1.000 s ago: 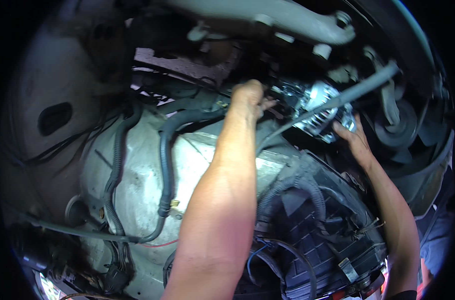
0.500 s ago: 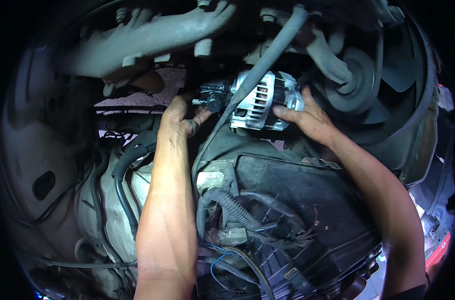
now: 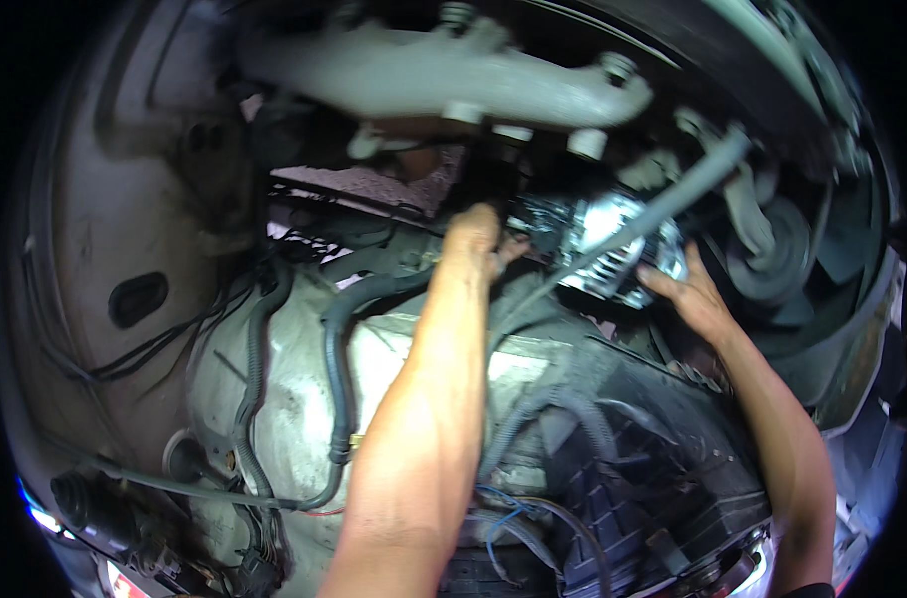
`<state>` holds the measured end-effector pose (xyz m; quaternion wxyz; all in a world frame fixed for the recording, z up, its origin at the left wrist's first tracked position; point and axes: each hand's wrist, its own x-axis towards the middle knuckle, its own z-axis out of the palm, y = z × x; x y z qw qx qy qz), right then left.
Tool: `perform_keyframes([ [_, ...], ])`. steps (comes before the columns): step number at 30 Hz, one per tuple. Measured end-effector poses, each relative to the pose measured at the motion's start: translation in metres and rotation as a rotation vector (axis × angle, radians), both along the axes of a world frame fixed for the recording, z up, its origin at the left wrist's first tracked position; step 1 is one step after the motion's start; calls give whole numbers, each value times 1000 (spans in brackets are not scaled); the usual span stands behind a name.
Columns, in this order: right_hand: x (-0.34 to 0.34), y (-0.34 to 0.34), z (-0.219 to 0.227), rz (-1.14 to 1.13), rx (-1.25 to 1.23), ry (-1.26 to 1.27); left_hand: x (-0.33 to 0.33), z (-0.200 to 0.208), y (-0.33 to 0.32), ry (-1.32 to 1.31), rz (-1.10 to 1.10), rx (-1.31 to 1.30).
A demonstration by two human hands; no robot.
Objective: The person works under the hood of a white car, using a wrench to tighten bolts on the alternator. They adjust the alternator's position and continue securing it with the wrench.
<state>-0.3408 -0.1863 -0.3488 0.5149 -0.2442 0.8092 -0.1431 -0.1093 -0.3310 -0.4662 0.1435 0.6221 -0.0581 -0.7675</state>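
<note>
The silver alternator [image 3: 595, 221] is in the right half of the engine bay [image 3: 95, 239], in from its right edge. It sits between the two hands. The right hand [image 3: 695, 294] grips its right end, thumb in front. The left hand [image 3: 476, 231] is by its left end, but I cannot tell what it holds. A grey hose [image 3: 678, 197] crosses over the alternator.

A silver, slotted alternator [image 3: 605, 217] sits between left hand [image 3: 481, 239] and right hand [image 3: 695, 295].
</note>
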Motion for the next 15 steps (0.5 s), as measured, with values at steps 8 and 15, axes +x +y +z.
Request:
perform_keyframes([
  [8,-3,1,-3,-76,-32,-122,-9,-8,2,-21,74,85],
  [15,4,-4,3,-227,-73,-237,-13,3,-2,-126,110,99],
])
